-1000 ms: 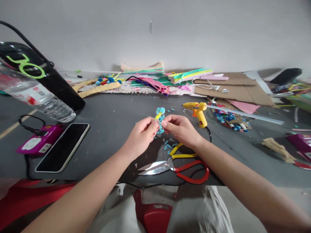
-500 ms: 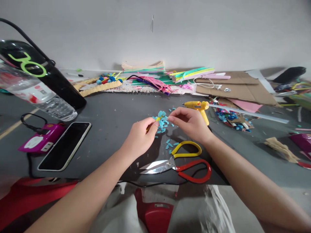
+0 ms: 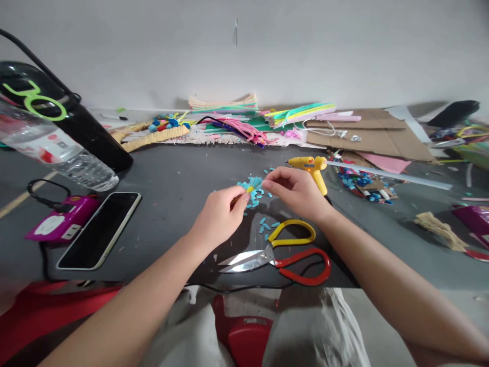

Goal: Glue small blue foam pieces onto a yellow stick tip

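2 bottles lean in at the far left of our dark surface: a black bottle with a green looping mark that reads like "30", and a clear water bottle whose red and white label is too blurred for us to read. Below them a pink power bank lies beside a dark phone, screen up. Our left hand is closed in a pinch, thumb and fingertips gripping a small yellow and blue craft piece just above the surface at its middle. Our right hand meets it from the other side, its fingertips nipped on the piece's blue bits. Loose blue scraps lie under it. Near us rest scissors with 1 yellow and 1 red handle. Behind our right hand stands a yellow glue gun; its small red label is unreadable. Farther right lie cardboard sheets.
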The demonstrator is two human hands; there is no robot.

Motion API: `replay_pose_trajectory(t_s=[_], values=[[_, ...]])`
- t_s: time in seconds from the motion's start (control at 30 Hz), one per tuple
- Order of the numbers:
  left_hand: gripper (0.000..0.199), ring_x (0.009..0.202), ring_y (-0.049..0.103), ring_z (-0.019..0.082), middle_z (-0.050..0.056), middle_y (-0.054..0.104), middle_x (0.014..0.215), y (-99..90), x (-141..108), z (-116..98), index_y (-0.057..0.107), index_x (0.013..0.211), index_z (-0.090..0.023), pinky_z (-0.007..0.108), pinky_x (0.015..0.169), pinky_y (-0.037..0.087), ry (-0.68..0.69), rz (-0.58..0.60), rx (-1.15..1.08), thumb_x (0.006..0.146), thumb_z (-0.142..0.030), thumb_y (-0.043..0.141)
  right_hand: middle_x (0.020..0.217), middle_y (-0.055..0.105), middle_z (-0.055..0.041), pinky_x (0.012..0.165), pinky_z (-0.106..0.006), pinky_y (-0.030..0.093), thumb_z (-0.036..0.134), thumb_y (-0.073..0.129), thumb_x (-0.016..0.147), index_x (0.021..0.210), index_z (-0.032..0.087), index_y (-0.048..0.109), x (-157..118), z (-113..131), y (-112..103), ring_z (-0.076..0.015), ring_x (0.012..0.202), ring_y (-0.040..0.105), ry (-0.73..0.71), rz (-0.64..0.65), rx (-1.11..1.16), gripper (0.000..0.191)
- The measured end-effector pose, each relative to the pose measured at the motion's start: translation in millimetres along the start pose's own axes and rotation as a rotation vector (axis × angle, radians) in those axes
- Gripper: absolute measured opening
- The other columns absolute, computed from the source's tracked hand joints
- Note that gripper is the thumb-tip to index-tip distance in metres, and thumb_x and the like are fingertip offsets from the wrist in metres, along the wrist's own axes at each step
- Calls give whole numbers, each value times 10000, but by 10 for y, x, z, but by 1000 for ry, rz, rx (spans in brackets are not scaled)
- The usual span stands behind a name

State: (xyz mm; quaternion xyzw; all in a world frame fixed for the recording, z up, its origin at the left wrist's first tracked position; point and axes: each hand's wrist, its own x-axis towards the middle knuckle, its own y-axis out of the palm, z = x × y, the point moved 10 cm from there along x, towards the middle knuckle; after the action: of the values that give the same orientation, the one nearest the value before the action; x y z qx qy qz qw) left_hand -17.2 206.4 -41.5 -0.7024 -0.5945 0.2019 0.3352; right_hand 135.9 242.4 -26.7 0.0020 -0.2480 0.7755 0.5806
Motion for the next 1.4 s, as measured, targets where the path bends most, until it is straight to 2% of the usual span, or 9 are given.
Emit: replay_pose_trajectory(t_s=[0.1, 0.3, 0.7, 0.83, 1.0, 1.4], values=[[283, 563, 364, 106, -45, 429, 593, 8, 4, -3, 590, 749, -189, 263, 561, 273, 8, 8, 11, 975, -333, 501, 758, 686, -15, 630, -271, 463, 353, 698, 891, 828, 177, 691, 3, -15, 4, -142, 692, 601, -10, 24, -5, 188], [347, 552, 319, 106, -48, 332, 588, 19, 4, -35, 419, 656, -194, 270, 549, 250, 29, 19, 18, 971, -318, 493, 760, 683, -15, 634, -274, 469, 390, 715, 881, 829, 178, 683, -3, -21, 1, -144, 693, 601, -21, -8, -17, 220], [336, 558, 350, 113, -41, 386, 596, 39, -9, -11, 489, 679, -195, 266, 549, 257, 9, 39, -24, 974, -356, 485, 695, 646, -12, 587, -283, 468, 481, 734, 849, 782, 188, 659, -10, -57, -74, -144, 638, 567, -2, -85, -6, 309], [336, 551, 352, 113, -39, 403, 597, 40, -10, 25, 531, 701, -193, 267, 541, 252, -25, 41, -29, 977, -378, 482, 800, 665, -28, 654, -302, 495, 400, 704, 887, 868, 200, 665, -59, 78, -117, -158, 714, 597, -100, -129, -30, 204], [368, 544, 323, 106, -47, 343, 583, 30, -16, 13, 444, 664, -193, 266, 528, 233, -32, 45, -65, 979, -378, 482, 853, 648, -42, 672, -326, 490, 283, 703, 877, 872, 218, 683, -133, 315, -37, -166, 729, 565, -294, -144, -219, 69], [375, 538, 304, 106, -49, 324, 579, 8, -14, -58, 390, 647, -197, 268, 532, 236, 20, 30, -56, 975, -351, 483, 832, 642, -36, 658, -324, 482, 259, 681, 881, 862, 219, 669, -117, 282, 7, -162, 707, 557, -278, -146, -235, 45]])
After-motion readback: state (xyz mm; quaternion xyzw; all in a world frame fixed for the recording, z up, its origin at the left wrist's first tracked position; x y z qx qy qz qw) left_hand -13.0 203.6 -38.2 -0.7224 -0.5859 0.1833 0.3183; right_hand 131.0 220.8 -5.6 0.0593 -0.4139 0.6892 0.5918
